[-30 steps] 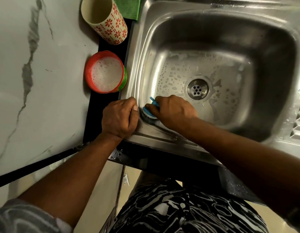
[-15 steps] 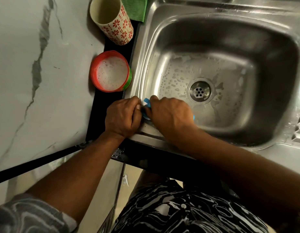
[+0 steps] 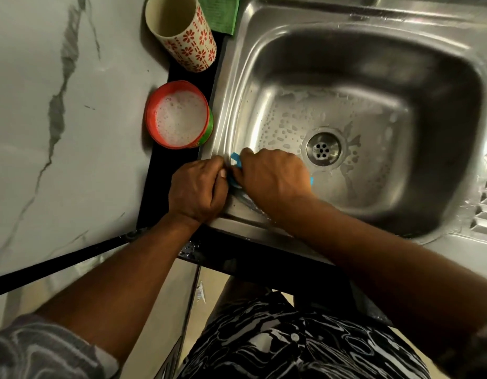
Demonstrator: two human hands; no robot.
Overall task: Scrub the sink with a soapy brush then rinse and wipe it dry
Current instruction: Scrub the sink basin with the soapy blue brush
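Right hand (image 3: 272, 176) clamps the blue brush (image 3: 235, 162) at seven o'clock in the sink (image 3: 264, 50); left hand (image 3: 196, 190) curls beside it, grip unclear. Soapy fingers could slip, dropping it.

Glossy stainless-steel sink (image 3: 346, 45), polished marble-look counter (image 3: 73, 132), blue plastic brush (image 3: 235, 163).

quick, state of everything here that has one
sink, wet, suds on its floor
drain, unplugged
brush, gripped by the right hand at the sink's near left corner
left hand, fingers curled, on the rim beside the brush
red bowl, full of foamy water
patterned cup, upright, looks empty
green cloth, lying flat behind the cup
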